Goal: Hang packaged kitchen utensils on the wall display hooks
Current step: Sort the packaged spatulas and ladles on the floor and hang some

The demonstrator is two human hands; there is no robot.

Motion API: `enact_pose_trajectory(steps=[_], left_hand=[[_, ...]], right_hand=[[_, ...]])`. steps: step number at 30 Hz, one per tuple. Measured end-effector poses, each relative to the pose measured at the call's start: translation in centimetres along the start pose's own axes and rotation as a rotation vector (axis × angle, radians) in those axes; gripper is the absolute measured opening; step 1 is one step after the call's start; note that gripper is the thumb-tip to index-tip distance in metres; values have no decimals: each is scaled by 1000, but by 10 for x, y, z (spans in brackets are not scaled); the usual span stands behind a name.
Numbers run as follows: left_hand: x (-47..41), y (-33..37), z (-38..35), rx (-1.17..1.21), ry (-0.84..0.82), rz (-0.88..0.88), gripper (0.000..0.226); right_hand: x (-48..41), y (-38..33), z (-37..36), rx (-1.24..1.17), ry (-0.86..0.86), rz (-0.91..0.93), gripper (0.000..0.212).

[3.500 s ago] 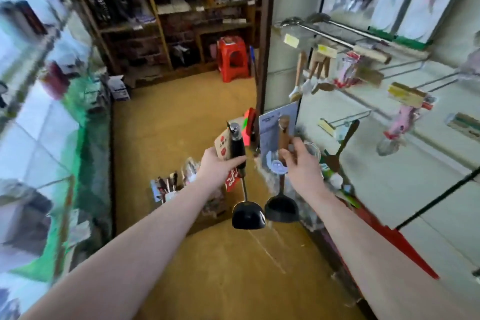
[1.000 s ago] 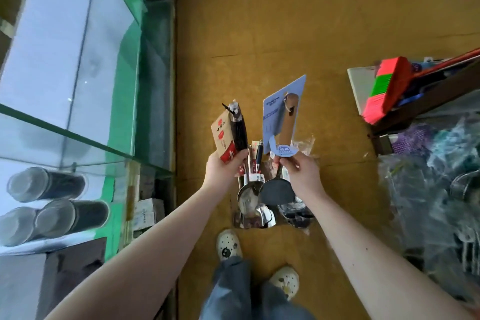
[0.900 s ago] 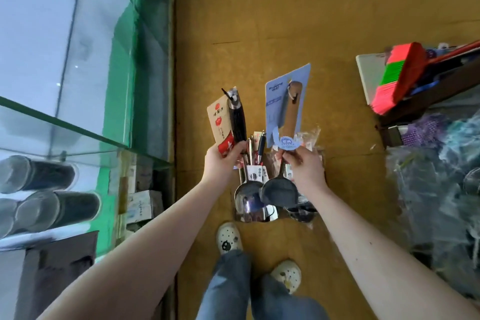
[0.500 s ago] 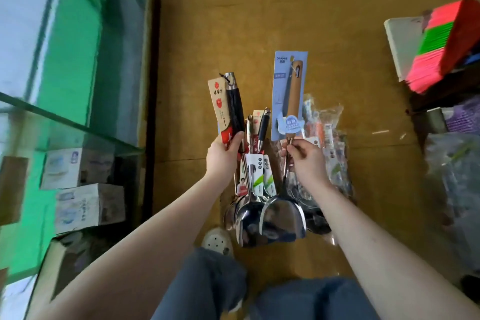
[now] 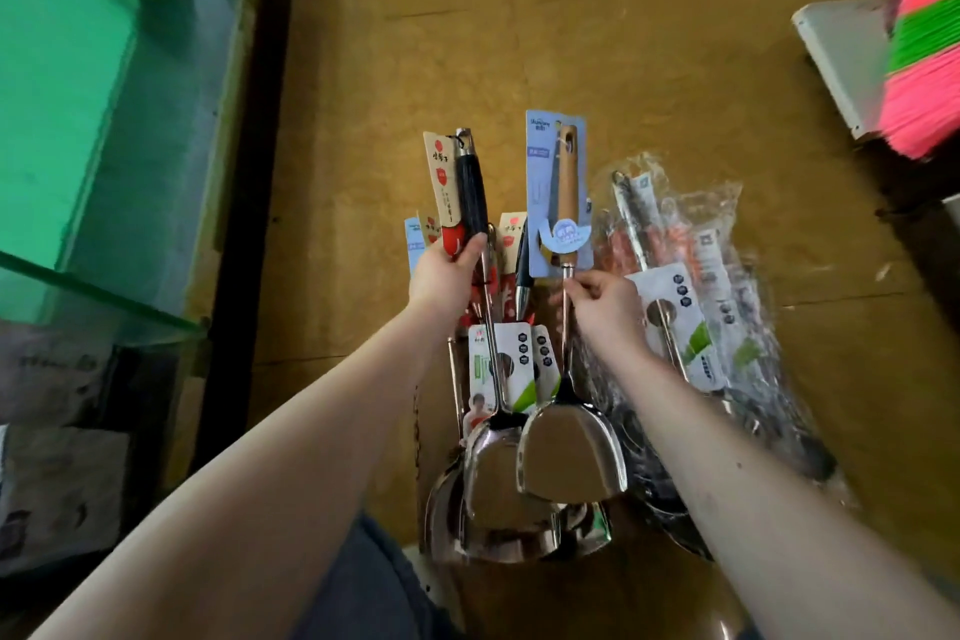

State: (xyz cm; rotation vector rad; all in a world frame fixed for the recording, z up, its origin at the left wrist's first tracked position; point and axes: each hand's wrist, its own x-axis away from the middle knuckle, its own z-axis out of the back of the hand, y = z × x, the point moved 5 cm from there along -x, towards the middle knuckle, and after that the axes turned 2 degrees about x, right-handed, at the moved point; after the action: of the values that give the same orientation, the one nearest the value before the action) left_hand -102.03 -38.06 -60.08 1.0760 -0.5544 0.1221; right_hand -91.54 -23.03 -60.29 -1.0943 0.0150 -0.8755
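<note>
I look straight down at the floor. My left hand [image 5: 448, 276] grips a steel spatula with a black handle [image 5: 471, 203] and a tan and red card, blade [image 5: 491, 470] pointing down. My right hand [image 5: 605, 309] pinches the thin steel shaft of a wooden-handled spatula [image 5: 566, 187] on a blue card; its shiny blade [image 5: 569, 452] hangs beside the other one. Both are held over a pile of packaged utensils [image 5: 511, 364] on the floor. The wall display hooks are out of view.
A bundle of utensils in clear plastic bags [image 5: 696, 296] lies on the yellow-brown floor [image 5: 519, 31] to the right. A glass counter with green edges [image 5: 104, 130] runs along the left. A pink and green broom head [image 5: 922, 62] sits at the upper right. My trouser legs show below.
My view turned from the wall display down to the floor and came closer to the pile. Both hands kept their spatulas and lowered them over the pile; my right hand's grip slid down onto the shaft.
</note>
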Motion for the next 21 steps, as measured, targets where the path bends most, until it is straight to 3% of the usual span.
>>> enact_pose_trajectory(steps=[10,21], left_hand=[[-14,-17,-17,-89,-70,10,29],[-22,-26,-33,-156,-91,87,23]], right_hand=[[-8,26,-15,-16,-22,-60,18],[-6,38,-25,77,37,-18,27]])
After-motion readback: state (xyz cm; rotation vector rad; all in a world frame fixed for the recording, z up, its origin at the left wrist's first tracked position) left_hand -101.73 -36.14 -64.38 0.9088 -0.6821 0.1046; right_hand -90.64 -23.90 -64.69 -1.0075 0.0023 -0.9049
